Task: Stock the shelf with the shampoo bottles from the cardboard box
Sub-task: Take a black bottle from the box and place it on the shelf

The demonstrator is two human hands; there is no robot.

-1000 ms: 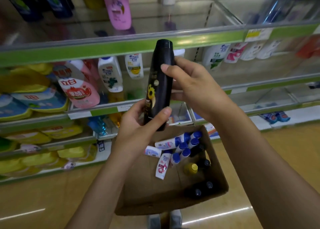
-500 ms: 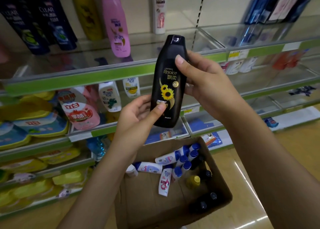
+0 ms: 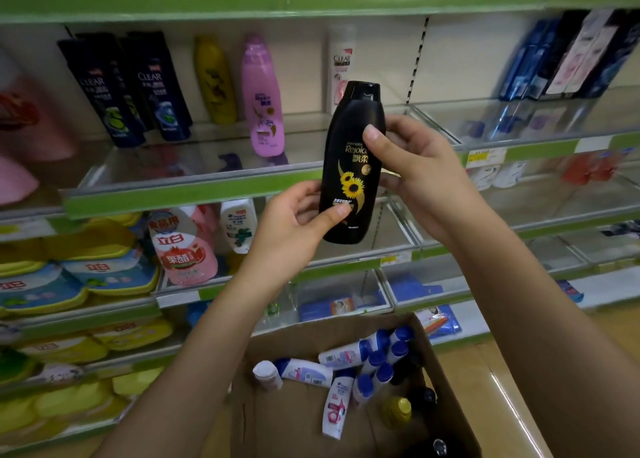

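A black shampoo bottle (image 3: 353, 139) with a sunflower label stands upright in the air in front of the glass shelf (image 3: 194, 177). My left hand (image 3: 294, 222) grips its lower part, thumb across the label. My right hand (image 3: 415, 167) holds its middle from the right, thumb on the front. Below, the open cardboard box (image 3: 277, 419) holds several white bottles with blue caps (image 3: 346, 355), a yellow-capped bottle (image 3: 398, 411) and dark bottles.
On the glass shelf stand two dark Clear bottles (image 3: 152, 87), a yellow bottle (image 3: 214, 80), a pink bottle (image 3: 263, 97) and a white Clear bottle (image 3: 341, 66). Lower shelves hold detergent pouches (image 3: 183, 250). Blue boxes (image 3: 571, 52) stand at the upper right.
Both hands have lifted the black bottle higher, up to the level of the glass shelf. My view has tilted up, showing more of the shelf and its bottles.
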